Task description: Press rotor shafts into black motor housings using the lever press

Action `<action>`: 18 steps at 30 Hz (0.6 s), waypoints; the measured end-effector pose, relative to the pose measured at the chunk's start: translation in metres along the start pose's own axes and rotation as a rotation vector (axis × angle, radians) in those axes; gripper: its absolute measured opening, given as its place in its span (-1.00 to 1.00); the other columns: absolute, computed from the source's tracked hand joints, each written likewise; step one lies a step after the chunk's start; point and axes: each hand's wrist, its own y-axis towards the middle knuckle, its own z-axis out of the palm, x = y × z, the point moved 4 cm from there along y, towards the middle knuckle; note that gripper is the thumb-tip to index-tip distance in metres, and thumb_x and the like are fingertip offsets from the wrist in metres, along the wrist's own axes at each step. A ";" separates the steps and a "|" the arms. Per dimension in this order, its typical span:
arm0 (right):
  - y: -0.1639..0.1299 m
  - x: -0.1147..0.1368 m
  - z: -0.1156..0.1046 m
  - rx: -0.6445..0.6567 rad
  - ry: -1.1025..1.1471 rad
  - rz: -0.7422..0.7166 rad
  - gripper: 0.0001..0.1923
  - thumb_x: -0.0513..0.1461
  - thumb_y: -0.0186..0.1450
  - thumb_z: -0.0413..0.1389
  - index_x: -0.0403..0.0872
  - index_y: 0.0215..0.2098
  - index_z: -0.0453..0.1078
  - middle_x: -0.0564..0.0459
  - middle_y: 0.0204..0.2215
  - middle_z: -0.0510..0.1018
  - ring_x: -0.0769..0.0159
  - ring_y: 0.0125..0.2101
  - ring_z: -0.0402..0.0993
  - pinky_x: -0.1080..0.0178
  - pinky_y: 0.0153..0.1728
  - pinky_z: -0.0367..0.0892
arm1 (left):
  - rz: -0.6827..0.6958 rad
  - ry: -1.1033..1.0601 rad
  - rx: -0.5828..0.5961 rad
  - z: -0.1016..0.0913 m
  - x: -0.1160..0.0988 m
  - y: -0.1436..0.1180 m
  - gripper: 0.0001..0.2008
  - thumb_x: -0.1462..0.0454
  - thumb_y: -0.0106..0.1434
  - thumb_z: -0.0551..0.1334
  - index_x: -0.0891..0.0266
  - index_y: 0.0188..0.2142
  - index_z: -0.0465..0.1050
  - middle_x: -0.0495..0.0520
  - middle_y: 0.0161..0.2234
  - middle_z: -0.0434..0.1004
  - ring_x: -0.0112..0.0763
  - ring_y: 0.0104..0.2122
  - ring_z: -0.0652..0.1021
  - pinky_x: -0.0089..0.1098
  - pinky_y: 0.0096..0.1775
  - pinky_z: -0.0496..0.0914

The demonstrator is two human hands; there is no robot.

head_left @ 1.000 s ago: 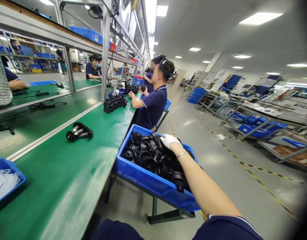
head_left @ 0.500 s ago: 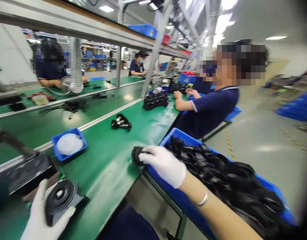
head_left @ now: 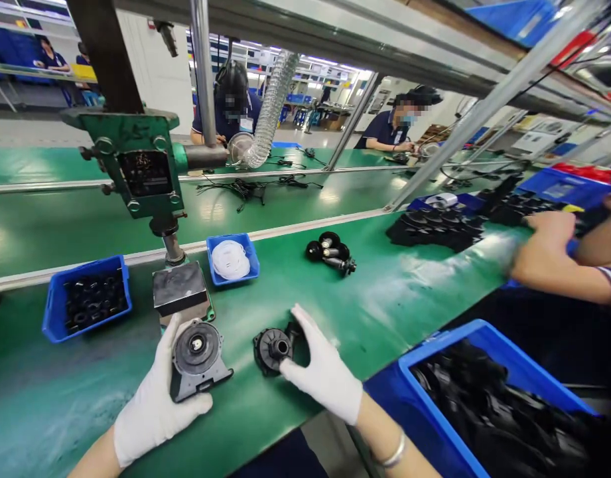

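Note:
My left hand (head_left: 153,392), in a white glove, grips a round black pump housing (head_left: 198,352) with a flat mounting foot. Its face is turned up, with a small pale shaft end in the centre. To the right, my gloved right hand (head_left: 325,372) has thumb and fingers around a black pump cover (head_left: 274,350) with a short central nozzle. The cover is just above or on the green bench top; I cannot tell which. Behind the housing is a green bench press (head_left: 140,166), its ram over a dark rectangular block (head_left: 180,287).
A blue tray of small black rings (head_left: 86,328) stands left of the press; a blue tray of white rings (head_left: 233,279) stands right. Several black rotors (head_left: 330,251) lie farther back. A blue crate of black parts (head_left: 454,425) sits at lower right. A co-worker's arm (head_left: 564,259) reaches in at right.
The view has swung left, bringing the press into full sight. My right hand has brought the pump cover from beside the crate to near the housing, which stays in my left hand.

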 end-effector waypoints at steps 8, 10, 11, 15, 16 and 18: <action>0.033 0.025 0.039 0.011 -0.054 -0.155 -0.59 -0.13 0.19 0.13 -0.14 -0.02 0.35 -0.28 0.19 0.27 -0.06 0.16 0.30 -0.13 0.11 0.33 | 0.001 -0.028 -0.017 0.002 -0.014 0.004 0.08 0.24 0.10 0.36 0.16 0.36 -0.42 0.37 0.34 0.01 0.08 0.31 0.15 0.14 0.27 0.05; 0.041 0.021 0.038 0.050 -0.086 -0.189 -0.56 -0.13 0.20 0.13 -0.13 0.01 0.34 -0.29 0.23 0.20 -0.07 0.19 0.27 -0.10 0.09 0.36 | -0.017 -0.050 -0.036 0.004 -0.018 0.005 0.11 0.26 0.05 0.38 0.19 0.36 -0.40 0.37 0.32 0.07 0.06 0.30 0.19 0.10 0.28 0.08; 0.045 0.018 0.038 0.057 -0.105 -0.198 -0.56 -0.12 0.20 0.12 -0.13 0.01 0.35 -0.28 0.22 0.20 -0.06 0.17 0.30 -0.09 0.07 0.39 | -0.029 -0.057 -0.040 0.006 -0.019 0.005 0.13 0.28 0.03 0.38 0.20 0.36 -0.40 0.36 0.31 0.10 0.05 0.29 0.21 0.09 0.28 0.09; 0.053 0.008 0.034 0.033 -0.159 -0.226 -0.63 -0.06 0.20 0.13 -0.08 -0.10 0.43 -0.21 0.04 0.40 -0.04 0.00 0.45 -0.11 -0.02 0.43 | -0.086 -0.076 -0.024 0.011 -0.023 0.002 0.22 0.31 -0.09 0.43 0.21 0.37 -0.38 0.34 0.28 0.15 0.06 0.26 0.25 0.05 0.28 0.11; 0.055 0.009 0.030 0.017 -0.144 -0.229 -0.66 -0.06 0.20 0.13 -0.07 -0.13 0.44 -0.19 -0.02 0.44 -0.02 -0.04 0.47 -0.11 -0.04 0.44 | -0.100 -0.082 0.001 0.011 -0.024 0.001 0.25 0.30 -0.12 0.45 0.21 0.37 -0.38 0.33 0.28 0.16 0.07 0.26 0.26 0.04 0.28 0.12; 0.060 0.022 0.020 0.008 -0.059 -0.233 -0.69 -0.04 0.24 0.08 -0.05 -0.16 0.44 -0.15 -0.09 0.49 0.02 -0.07 0.49 -0.07 -0.05 0.45 | -0.122 -0.095 0.069 0.011 -0.024 0.000 0.31 0.28 -0.19 0.49 0.20 0.37 -0.37 0.33 0.27 0.17 0.10 0.25 0.26 0.04 0.27 0.13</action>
